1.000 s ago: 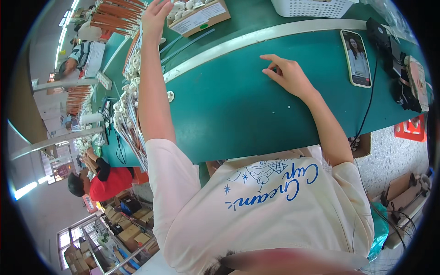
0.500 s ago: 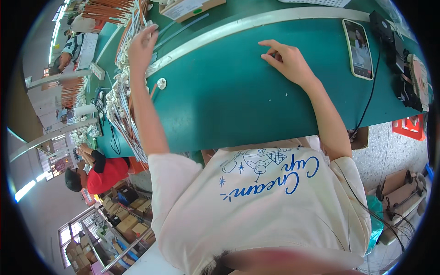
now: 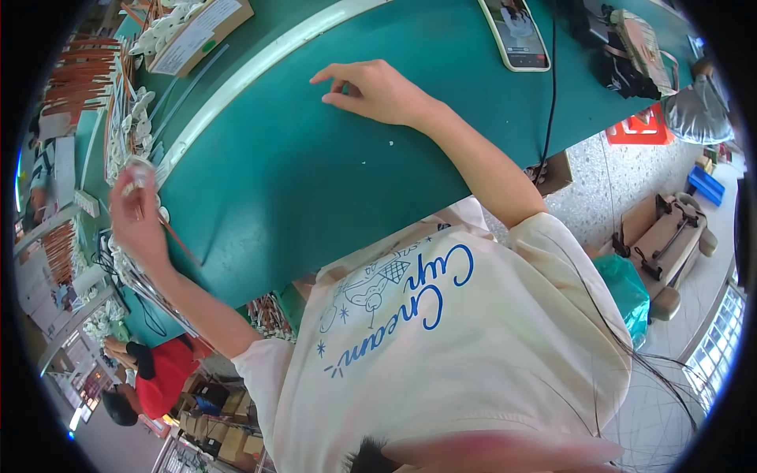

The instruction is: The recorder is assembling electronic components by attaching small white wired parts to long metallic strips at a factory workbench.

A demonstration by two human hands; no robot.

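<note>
My left hand (image 3: 140, 221) is at the left side of the green table, beside a long pile of white parts with wires (image 3: 136, 118). Its fingers are closed on a small white part (image 3: 140, 170), blurred by motion. Partly behind this hand, a loose white piece with a reddish-brown wire (image 3: 181, 243) lies on the table. My right hand (image 3: 374, 91) hovers over the middle of the green tabletop (image 3: 276, 181). Its index finger points left, the thumb is apart and the other fingers are loosely curled, with nothing held.
A phone (image 3: 516, 35) lies at the far right, with a black cable (image 3: 552, 87) running down past it. A cardboard box (image 3: 201, 35) stands beyond the pale curved strip (image 3: 229, 79). Another person in red (image 3: 165, 378) works at the left. A bag (image 3: 639, 51) sits at the right end.
The whole view has turned, shifting the table. My left hand has drawn back along the pile toward me, now with the white part in its fingers. My right hand keeps a similar pose.
</note>
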